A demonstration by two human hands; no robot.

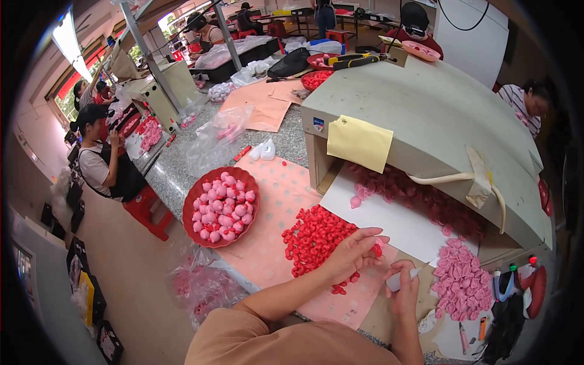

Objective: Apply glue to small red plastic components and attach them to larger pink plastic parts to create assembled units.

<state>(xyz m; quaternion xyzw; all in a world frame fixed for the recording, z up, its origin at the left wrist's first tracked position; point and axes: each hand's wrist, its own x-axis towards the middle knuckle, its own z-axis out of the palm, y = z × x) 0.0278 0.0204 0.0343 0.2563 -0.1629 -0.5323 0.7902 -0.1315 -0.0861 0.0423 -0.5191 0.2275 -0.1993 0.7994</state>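
My left hand (354, 254) pinches a small pink-and-red piece (378, 247) between thumb and fingers, above the front right of a heap of small red pieces (313, 237). Close beside it, my right hand (404, 291) is closed around a small white squeeze bottle (396, 281) with a thin needle tip that points up to the right, away from the piece. Right of that hand lies a pile of flat pink pieces (461, 280). On the left, a red scalloped bowl (190, 226) holds many round pink pieces with red parts on them.
A grey-green hooded machine (420, 103) stands behind my hands, pink pieces on white paper under its opening. Pink sheeting (277, 188) covers the bench. Plastic bags (201, 283) hang at the left edge. Pens and a black cloth (505, 328) lie right. Several people sit farther off.
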